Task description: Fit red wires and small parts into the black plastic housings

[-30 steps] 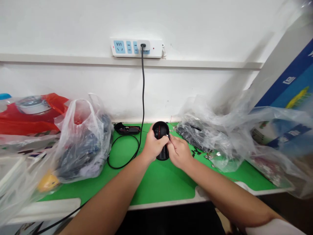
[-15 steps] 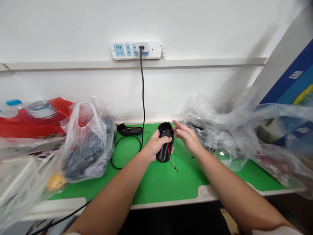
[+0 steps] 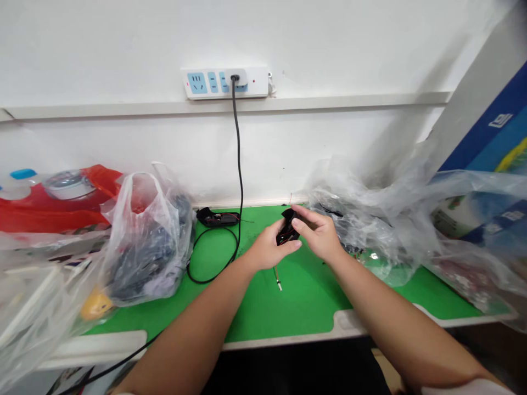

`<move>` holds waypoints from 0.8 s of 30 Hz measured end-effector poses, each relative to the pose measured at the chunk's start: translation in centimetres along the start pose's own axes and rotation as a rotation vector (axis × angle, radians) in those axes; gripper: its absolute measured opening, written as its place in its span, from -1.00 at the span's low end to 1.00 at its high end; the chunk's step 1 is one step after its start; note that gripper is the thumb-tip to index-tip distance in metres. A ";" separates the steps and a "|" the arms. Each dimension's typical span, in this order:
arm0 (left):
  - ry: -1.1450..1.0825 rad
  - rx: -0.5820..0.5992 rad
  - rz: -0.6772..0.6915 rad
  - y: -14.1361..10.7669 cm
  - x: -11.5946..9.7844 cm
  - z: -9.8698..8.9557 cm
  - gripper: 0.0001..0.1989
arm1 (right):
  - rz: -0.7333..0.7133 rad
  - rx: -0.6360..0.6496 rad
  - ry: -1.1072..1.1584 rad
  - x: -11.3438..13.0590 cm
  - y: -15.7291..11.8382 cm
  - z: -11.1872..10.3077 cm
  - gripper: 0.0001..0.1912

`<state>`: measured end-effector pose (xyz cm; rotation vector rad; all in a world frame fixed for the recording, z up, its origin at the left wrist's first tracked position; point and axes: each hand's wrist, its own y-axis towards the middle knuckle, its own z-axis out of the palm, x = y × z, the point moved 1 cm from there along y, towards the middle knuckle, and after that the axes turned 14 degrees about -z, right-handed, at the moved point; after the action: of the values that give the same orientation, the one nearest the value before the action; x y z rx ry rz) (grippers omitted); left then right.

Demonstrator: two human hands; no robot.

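Note:
A black plastic housing (image 3: 288, 235) with thin red wires is held above the green table mat. My left hand (image 3: 269, 248) grips it from the left, thumb along its near side. On the right, my right hand (image 3: 319, 233) has its fingers and thumb on the housing's upper right edge. Much of the housing is covered by both hands. Below it hangs a short cable with a small white connector (image 3: 280, 286). A similar black housing (image 3: 217, 218), with a red wire, lies on the mat by the wall.
A black power cord (image 3: 237, 153) drops from the wall socket strip (image 3: 226, 83) and loops on the green mat (image 3: 284, 318). Filled plastic bags (image 3: 144, 247) stand left. Crumpled clear plastic (image 3: 370, 219) covers the right side, beside a blue and white box (image 3: 481, 126).
The housing has been turned and tilted, so its open inside shows less. My right hand has closed onto it from the right, and the connector cable has swung left.

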<state>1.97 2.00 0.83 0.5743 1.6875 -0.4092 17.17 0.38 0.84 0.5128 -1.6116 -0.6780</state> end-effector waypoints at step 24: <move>0.867 0.247 0.771 -14.0 -3.1 8.6 -0.68 | 0.074 0.073 -0.150 -4.4 0.0 0.8 -0.56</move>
<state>1.17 -14.66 1.55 1.6820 2.0341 0.2495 17.08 3.39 -2.41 0.4618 -1.7930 -0.6157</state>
